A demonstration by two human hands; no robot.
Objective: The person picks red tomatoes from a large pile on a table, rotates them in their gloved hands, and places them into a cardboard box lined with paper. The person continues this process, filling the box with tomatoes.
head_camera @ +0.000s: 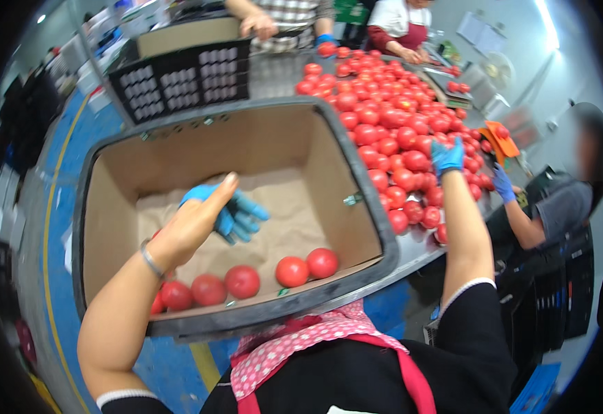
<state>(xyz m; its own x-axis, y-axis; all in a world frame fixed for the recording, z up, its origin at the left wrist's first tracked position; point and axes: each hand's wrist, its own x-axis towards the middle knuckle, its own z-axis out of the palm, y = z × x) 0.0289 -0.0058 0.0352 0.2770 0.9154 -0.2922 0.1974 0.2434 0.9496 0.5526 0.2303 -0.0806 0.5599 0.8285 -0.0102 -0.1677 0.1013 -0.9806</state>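
My left hand [224, 209], in a blue glove with the thumb bare, hovers over a paper-lined crate [229, 323]. Its fingers are apart and hold nothing that I can see. Along the near wall inside the crate lies a row of red tomatoes [242, 282], some hidden behind my left wrist. Brown paper [291, 207] covers the crate's walls and floor. To the right, my right hand [447, 157], also in a blue glove, is at a large heap of tomatoes [384, 116] with its fingers spread. Its palm side is hidden, and contact with the tomatoes cannot be made out.
Beyond my crate stands a black slatted crate [182, 77]. The heap lies on a metal table [415, 248]. A co-worker's gloved hand [503, 183] is close on the right, near an orange object [502, 138]. Two more people [291, 23] work at the far side.
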